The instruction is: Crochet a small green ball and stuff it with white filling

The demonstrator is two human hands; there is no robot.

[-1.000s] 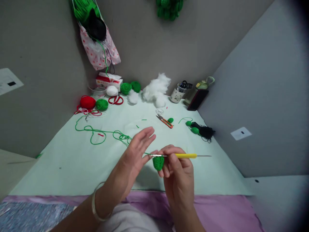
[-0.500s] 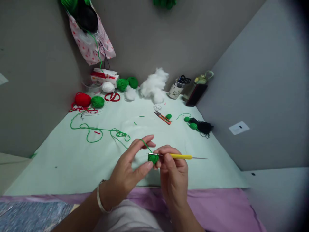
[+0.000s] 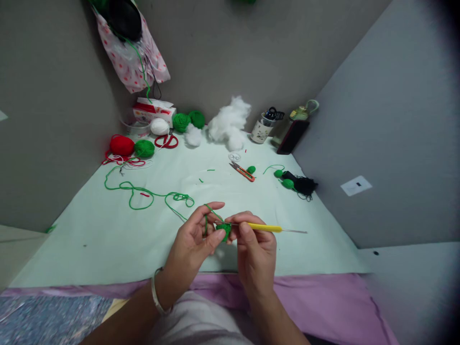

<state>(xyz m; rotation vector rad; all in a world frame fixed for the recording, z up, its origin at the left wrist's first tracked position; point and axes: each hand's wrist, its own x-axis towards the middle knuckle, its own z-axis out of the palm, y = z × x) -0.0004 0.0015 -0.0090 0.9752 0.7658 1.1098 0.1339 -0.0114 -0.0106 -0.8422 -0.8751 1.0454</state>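
Note:
A small green crochet piece (image 3: 224, 231) is pinched between the thumb and fingers of my left hand (image 3: 196, 244). Green yarn (image 3: 184, 197) runs from loose loops on the table up over my left index finger to the piece. My right hand (image 3: 255, 249) grips a crochet hook (image 3: 265, 227) by its yellow handle. The hook's thin metal front end meets the top edge of the green piece, and its other metal end points right. My right fingertips are close beside the piece; whether they touch it I cannot tell.
Orange-handled thread snips (image 3: 242, 171) lie beyond my hands, beside a small green crocheted ball (image 3: 251, 169). White stuffing (image 3: 230, 124), a pen cup (image 3: 261, 130) and a phone (image 3: 293, 137) stand at the back. Red yarn (image 3: 121, 145) and red-handled scissors (image 3: 166, 141) are at left, black yarn (image 3: 304, 187) at right.
My left thumb and fingers have closed on the green piece, which has moved slightly left and tilted. The hook and my right hand have shifted a little left with it.

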